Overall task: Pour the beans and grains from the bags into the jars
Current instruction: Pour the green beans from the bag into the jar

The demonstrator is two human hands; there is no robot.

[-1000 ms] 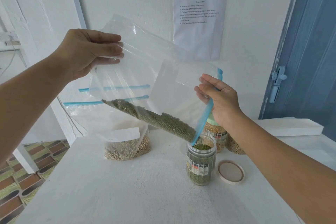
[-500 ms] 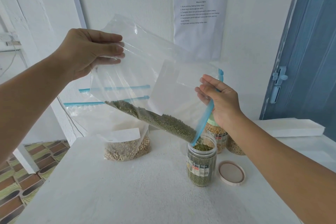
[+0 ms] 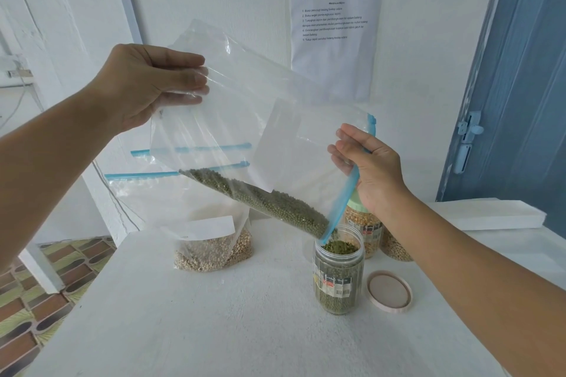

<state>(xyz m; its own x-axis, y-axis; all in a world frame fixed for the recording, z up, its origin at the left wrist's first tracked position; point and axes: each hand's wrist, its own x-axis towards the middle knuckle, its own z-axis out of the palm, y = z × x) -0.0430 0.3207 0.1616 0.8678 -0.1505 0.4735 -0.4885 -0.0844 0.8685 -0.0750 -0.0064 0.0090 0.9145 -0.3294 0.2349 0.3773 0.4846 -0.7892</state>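
The pour was partway done: the left hand [image 3: 144, 86] pinched the raised corner of the clear bag [image 3: 245, 107] at upper left, the right hand [image 3: 370, 168] pinched its blue zip edge, and green beans [image 3: 269, 202] ran into the nearly full open jar [image 3: 338, 278] at centre, its lid [image 3: 389, 292] beside it on the tabletop [image 3: 214, 315]. A bag of pale grains [image 3: 211, 251] waited; two jars behind already held grain.

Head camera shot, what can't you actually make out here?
- Two jars at the back: the right hand and its forearm hide most of them.
- Wall sheet: print too small to read.
- Label on the open jar: too small to read.
- Rear bags: partly covered by the held bag.
- Both elbows: cut off by the frame edges.
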